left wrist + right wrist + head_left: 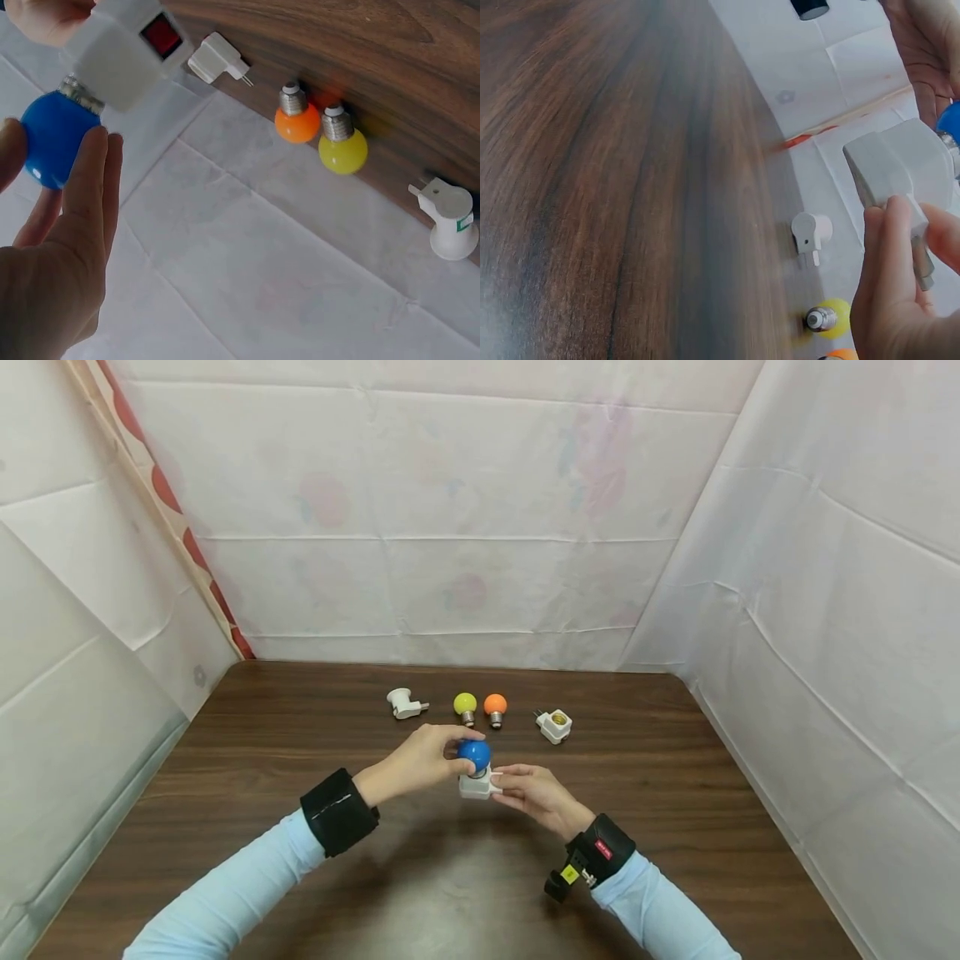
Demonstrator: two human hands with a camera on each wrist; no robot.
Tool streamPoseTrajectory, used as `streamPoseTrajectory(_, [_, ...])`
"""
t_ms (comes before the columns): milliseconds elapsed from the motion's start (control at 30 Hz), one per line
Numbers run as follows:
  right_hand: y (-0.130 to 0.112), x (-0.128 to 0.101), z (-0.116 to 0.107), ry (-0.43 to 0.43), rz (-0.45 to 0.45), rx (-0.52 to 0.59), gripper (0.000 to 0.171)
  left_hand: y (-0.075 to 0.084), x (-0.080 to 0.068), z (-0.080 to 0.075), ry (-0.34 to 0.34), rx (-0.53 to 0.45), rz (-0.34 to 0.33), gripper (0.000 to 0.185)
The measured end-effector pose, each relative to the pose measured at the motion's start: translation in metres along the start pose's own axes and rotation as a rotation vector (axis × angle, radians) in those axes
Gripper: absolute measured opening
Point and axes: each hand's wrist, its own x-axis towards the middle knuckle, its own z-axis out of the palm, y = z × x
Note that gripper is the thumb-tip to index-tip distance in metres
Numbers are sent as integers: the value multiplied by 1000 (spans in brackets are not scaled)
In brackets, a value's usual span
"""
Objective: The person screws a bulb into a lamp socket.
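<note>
Person's at a brown wood worktop, light-blue sleeves, black band on each wrist. L grip is closed on the blue bulb, fingers & thumb curled round the globe. R grip is pinching the plug end of a white socket, held up over the worktop, approx. mid-width. Blue bulb's right above that socket, metal thread showing btwn the 2; can't tell how deep it sits. The socket has a dark-red switch on 1 face.

Behind the hands, 2 more bulbs lie nr each other, bases twd the person: yellow bulb on the L, orange bulb on the R. Further L there's a 2nd white socket, on its side, prongs pointing R. A 3rd socket lies R of the bulbs, prongs pointing L, mouth up. White sheeting hangs at the back & both sides.
</note>
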Motion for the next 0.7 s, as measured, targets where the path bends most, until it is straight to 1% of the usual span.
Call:
streamPoseTrajectory(133, [3,1,1,-8,-9,-31,44,-1,-1,3,-6,26,8,41])
streamPoseTrajectory(200, [4,1,1,-3,-4,-37,43,-1,-2,6,-3,17,10,42])
streamPoseTrajectory(367, [6,2,-1,11,15,-20,46,-4,-2,10,29,4,15,42])
streamPoseTrajectory(433, [6,2,-1,18,15,-10,47,-5,-2,10,29,9,29,42])
streamPoseTrajectory(500, [5,2,-1,27,15,-7,47,-5,0,9,7,8,43,42])
streamPoseTrajectory(567, [5,1,-1,33,17,-5,46,-3,1,6,-29,5,40,43])
streamPoseTrajectory(633, [3,0,-2,29,15,2,44,0,4,1,-69,35,38,45])
streamPoseTrajectory(700, [2,0,-2,19,0,6,42,4,8,-5,-113,95,61,49])
